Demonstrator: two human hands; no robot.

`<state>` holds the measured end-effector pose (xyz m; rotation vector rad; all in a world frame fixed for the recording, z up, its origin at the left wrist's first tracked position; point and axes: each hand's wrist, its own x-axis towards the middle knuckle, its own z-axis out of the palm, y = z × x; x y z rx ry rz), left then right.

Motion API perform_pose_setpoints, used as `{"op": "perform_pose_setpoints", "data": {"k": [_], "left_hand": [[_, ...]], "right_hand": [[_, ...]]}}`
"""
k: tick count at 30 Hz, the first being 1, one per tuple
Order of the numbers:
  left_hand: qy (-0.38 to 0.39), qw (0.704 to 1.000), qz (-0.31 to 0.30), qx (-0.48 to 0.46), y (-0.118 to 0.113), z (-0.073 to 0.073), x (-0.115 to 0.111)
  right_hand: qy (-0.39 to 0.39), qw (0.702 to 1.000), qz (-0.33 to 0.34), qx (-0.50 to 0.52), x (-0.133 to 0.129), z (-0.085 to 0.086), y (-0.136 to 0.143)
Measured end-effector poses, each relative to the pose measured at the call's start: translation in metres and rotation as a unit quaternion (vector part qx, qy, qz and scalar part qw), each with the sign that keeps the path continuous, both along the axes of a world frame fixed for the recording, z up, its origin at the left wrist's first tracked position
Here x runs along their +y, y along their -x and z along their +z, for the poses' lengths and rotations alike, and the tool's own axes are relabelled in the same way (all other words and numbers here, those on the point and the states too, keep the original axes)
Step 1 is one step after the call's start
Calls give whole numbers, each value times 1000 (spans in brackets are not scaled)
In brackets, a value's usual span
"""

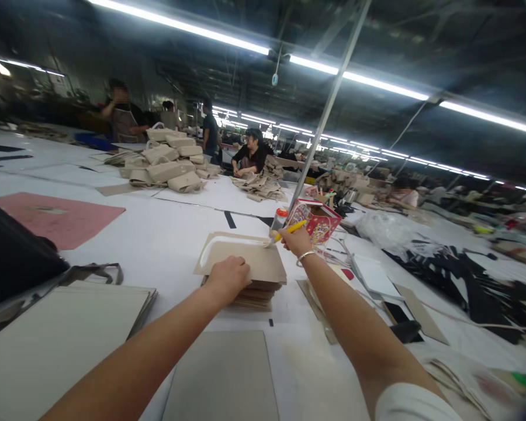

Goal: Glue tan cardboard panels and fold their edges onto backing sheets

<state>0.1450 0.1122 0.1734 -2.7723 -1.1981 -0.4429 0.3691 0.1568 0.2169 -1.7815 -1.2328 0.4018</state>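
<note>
A stack of beige panels (254, 292) stands on the white table. Its top sheet (245, 257) carries a white, wet-looking strip along the far and left edges. My left hand (228, 279) presses on the near left part of that sheet, its fingers bent together; anything beneath them is hidden. In my right hand (296, 241) is a yellow-handled brush (293, 227), its tip at the sheet's far right corner. Just behind that hand are a clear jar with a red lid (280, 217) and a red patterned box (319, 221).
Beige panels (70, 333) lie at the left beside a dark bag (17, 257); another panel (222, 374) lies nearest me. A pink sheet (70, 216) and piled beige pieces (170, 164) are farther off. A phone (401, 318) lies right. Several people work beyond.
</note>
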Motion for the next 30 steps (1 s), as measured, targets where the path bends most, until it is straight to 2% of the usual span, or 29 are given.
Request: {"op": "perform_pose_setpoints", "data": {"k": [3, 7, 11, 14, 17, 20, 23, 25, 27, 30], "left_hand": [[16, 999, 0, 34, -1, 9, 4], [7, 998, -20, 65, -2, 14, 5], [-21, 996, -45, 80, -3, 16, 1], [-7, 994, -48, 97, -4, 19, 1], [7, 991, -58, 122, -4, 24, 2], [-56, 991, -62, 106, 5, 35, -3], [-171, 985, -1, -24, 27, 51, -19], [-191, 964, 65, -173, 45, 58, -36], [-145, 918, 127, -347, 60, 57, -56], [10, 807, 159, -569, 70, 38, -92]], "right_hand": [[2, 1000, 28, -13, -25, -3, 6], [-1, 997, 72, -24, -76, -10, 11], [-23, 997, 69, -7, -120, -10, 11], [-81, 994, 44, 50, -132, -4, 9], [-165, 977, 23, 133, -135, -1, 7], [-212, 960, 28, 182, -144, -5, 11], [-235, 955, 48, 175, -162, -19, 23], [-237, 957, 63, 152, -176, -34, 36], [-227, 964, 76, 119, -187, -52, 52], [-192, 977, 79, 51, -200, -78, 77]]}}
